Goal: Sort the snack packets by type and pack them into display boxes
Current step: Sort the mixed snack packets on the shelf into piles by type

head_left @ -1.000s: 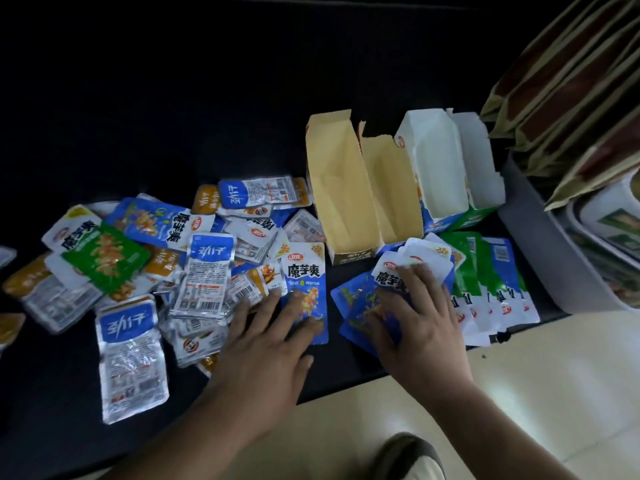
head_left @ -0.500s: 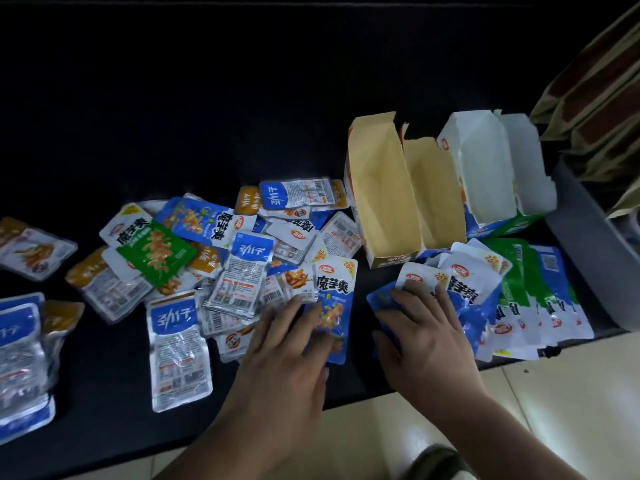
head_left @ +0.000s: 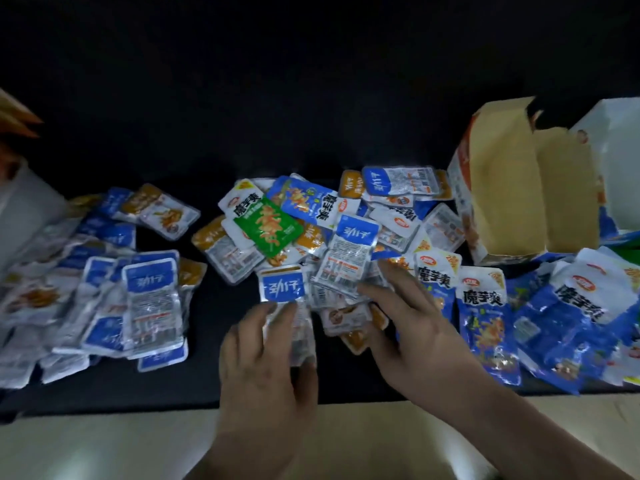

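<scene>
A mixed heap of snack packets (head_left: 332, 220) lies mid-table, with one green packet (head_left: 266, 226) on top. My left hand (head_left: 266, 358) holds a silver packet with a blue top (head_left: 282, 287) at the heap's near edge, fingers on top and thumb at its lower right edge. My right hand (head_left: 415, 327) is spread flat, its fingertips touching silver packets beside that one. A stack of like silver packets (head_left: 152, 299) lies at the left. Blue konjac packets (head_left: 485, 317) lie at the right. Two open display boxes stand behind them, one brown-lined (head_left: 502, 188) and one white-lined (head_left: 620, 157).
The black table (head_left: 311, 98) ends at a front edge just under my wrists, with pale floor (head_left: 104, 445) below. A grey container (head_left: 20, 209) and brown bag corners (head_left: 14, 116) sit at the far left.
The view has swung left, bringing the left stack into sight. My right hand left the blue stack for the mixed heap. My left hand shifted left onto the silver blue-topped packet.
</scene>
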Demonstrator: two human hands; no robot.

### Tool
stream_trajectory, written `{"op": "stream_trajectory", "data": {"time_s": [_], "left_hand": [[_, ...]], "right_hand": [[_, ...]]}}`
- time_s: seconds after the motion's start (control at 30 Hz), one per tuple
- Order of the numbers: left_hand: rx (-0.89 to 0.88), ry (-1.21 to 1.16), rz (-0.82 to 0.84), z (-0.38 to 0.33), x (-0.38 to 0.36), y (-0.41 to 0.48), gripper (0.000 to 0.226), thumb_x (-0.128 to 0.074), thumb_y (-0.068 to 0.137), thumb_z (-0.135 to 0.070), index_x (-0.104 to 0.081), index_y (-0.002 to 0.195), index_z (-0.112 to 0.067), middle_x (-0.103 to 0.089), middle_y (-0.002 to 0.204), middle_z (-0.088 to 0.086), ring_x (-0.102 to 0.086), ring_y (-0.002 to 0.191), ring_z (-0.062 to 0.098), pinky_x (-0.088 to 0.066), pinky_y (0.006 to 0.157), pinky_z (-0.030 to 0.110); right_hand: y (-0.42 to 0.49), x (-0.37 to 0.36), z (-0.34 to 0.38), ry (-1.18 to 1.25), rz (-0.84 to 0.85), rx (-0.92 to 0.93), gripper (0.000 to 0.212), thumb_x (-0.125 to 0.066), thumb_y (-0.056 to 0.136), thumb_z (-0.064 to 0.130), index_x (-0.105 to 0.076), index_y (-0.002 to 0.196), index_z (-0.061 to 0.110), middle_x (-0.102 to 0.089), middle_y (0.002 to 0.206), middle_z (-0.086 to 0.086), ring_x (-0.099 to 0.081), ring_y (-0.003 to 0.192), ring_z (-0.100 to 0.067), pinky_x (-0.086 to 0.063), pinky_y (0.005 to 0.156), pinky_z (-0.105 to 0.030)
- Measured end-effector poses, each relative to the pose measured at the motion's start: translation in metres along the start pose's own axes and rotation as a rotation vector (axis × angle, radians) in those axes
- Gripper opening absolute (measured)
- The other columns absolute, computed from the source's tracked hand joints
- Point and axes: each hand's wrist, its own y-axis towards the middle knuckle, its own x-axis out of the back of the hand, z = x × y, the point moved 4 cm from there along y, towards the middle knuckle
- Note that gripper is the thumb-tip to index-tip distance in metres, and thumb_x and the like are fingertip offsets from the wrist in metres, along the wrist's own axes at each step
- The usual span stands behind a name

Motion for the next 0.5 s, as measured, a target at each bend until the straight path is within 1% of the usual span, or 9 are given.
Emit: {"op": "stream_trajectory", "data": {"time_s": [0.07, 0.13, 0.2, 0.27, 0.3, 0.33, 0.37, 0.43, 0.5], "left_hand": [[0.118, 0.004, 0.021, 0.02, -0.001, -0.001, 0.081, -0.082, 0.078, -0.036, -0.044, 0.15, -0.03, -0.038, 0.153, 0.001, -0.044, 0.128, 0.034, -0.043, 0.101, 0.057], [0.154, -0.002, 0.03, 0.027, -0.002, -0.004, 0.079, -0.076, 0.082, -0.046, -0.037, 0.151, -0.038, -0.037, 0.152, -0.005, -0.042, 0.128, 0.029, -0.042, 0.097, 0.054], [0.203, -0.098, 0.039, 0.033, -0.001, 0.003, 0.076, -0.074, 0.086, -0.045, -0.034, 0.15, -0.044, -0.043, 0.142, -0.013, -0.043, 0.124, 0.021, -0.04, 0.095, 0.045], [0.321, -0.273, 0.027, 0.039, 0.001, 0.016, 0.076, -0.077, 0.086, -0.043, -0.04, 0.151, -0.035, -0.052, 0.127, -0.014, -0.052, 0.116, 0.016, -0.047, 0.095, 0.042], [0.383, -0.344, 0.028, 0.041, 0.001, 0.023, 0.077, -0.078, 0.084, -0.044, -0.043, 0.15, -0.031, -0.054, 0.12, -0.016, -0.055, 0.111, 0.014, -0.05, 0.094, 0.042], [0.395, -0.352, 0.037, 0.038, 0.003, 0.029, 0.078, -0.079, 0.08, -0.048, -0.045, 0.148, -0.03, -0.055, 0.114, -0.017, -0.057, 0.108, 0.014, -0.052, 0.092, 0.042], [0.356, -0.284, 0.051, 0.033, 0.003, 0.035, 0.078, -0.078, 0.077, -0.052, -0.046, 0.145, -0.031, -0.055, 0.111, -0.015, -0.058, 0.107, 0.015, -0.053, 0.089, 0.042], [0.253, -0.079, 0.108, 0.022, 0.002, 0.046, 0.083, -0.075, 0.073, -0.059, -0.044, 0.145, -0.031, -0.056, 0.112, -0.01, -0.058, 0.108, 0.021, -0.052, 0.086, 0.042], [0.245, -0.011, 0.142, 0.02, -0.002, 0.053, 0.078, -0.075, 0.074, -0.061, -0.048, 0.141, -0.031, -0.058, 0.113, -0.007, -0.058, 0.108, 0.023, -0.048, 0.083, 0.039]], "right_hand": [[0.01, -0.013, 0.008, -0.03, 0.015, 0.025, 0.053, -0.051, 0.098, 0.039, -0.045, 0.15, 0.036, -0.019, 0.17, 0.006, -0.01, 0.16, -0.019, -0.048, 0.107, -0.059], [0.02, -0.023, 0.017, -0.084, 0.024, 0.069, 0.056, -0.047, 0.099, 0.047, -0.041, 0.154, 0.036, -0.013, 0.172, 0.006, -0.004, 0.16, -0.021, -0.043, 0.112, -0.06], [0.03, -0.032, 0.022, -0.138, 0.012, 0.092, 0.06, -0.045, 0.098, 0.053, -0.039, 0.156, 0.036, -0.011, 0.173, 0.005, -0.005, 0.16, -0.025, -0.036, 0.118, -0.058], [0.04, -0.039, 0.02, -0.165, 0.024, 0.031, 0.067, -0.045, 0.095, 0.06, -0.039, 0.157, 0.037, -0.013, 0.173, 0.001, -0.007, 0.16, -0.028, -0.039, 0.116, -0.058], [0.044, -0.042, 0.019, -0.182, 0.049, -0.005, 0.07, -0.044, 0.092, 0.064, -0.04, 0.157, 0.037, -0.014, 0.173, 0.001, -0.008, 0.16, -0.029, -0.044, 0.112, -0.057], [0.047, -0.044, 0.018, -0.208, 0.067, -0.015, 0.073, -0.045, 0.09, 0.067, -0.043, 0.155, 0.035, -0.018, 0.171, 0.001, -0.013, 0.159, -0.031, -0.048, 0.107, -0.056], [0.049, -0.044, 0.018, -0.239, 0.062, 0.006, 0.073, -0.05, 0.087, 0.067, -0.048, 0.152, 0.033, -0.026, 0.168, 0.0, -0.022, 0.156, -0.034, -0.054, 0.101, -0.055], [0.051, -0.039, 0.019, -0.275, 0.018, 0.057, 0.064, -0.068, 0.079, 0.058, -0.061, 0.137, 0.031, -0.042, 0.151, 0.002, -0.041, 0.138, -0.034, -0.061, 0.083, -0.051], [0.051, -0.034, 0.02, -0.241, -0.029, 0.065, 0.054, -0.082, 0.071, 0.047, -0.067, 0.121, 0.033, -0.049, 0.134, 0.005, -0.043, 0.12, -0.026, -0.059, 0.073, -0.044]]}}
